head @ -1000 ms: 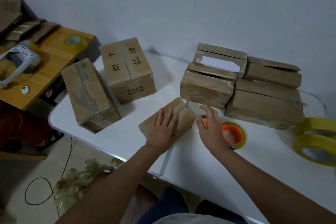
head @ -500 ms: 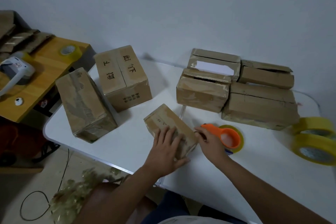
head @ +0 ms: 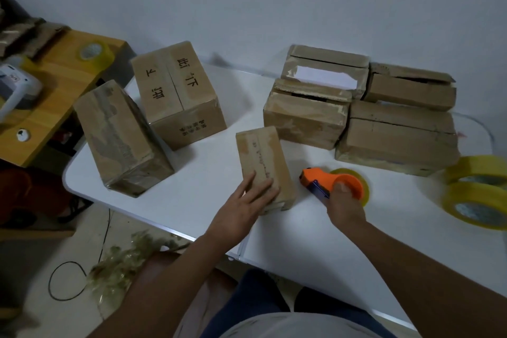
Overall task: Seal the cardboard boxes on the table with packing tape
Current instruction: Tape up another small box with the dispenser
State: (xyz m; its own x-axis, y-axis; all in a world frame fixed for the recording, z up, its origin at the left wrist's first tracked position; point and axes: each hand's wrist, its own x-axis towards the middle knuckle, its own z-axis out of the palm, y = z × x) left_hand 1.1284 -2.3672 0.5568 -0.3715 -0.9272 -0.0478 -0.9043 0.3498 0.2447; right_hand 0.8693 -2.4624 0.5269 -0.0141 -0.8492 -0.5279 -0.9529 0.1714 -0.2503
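Near the front edge of the white table, your left hand lies flat with straight fingers on the small box, steadying it. Your right hand grasps the orange tape dispenser just beside it. You seem about to start taping; next, carry the tape end onto the box's seam. Its worn brown cardboard looks closed, scuffed and faintly printed.
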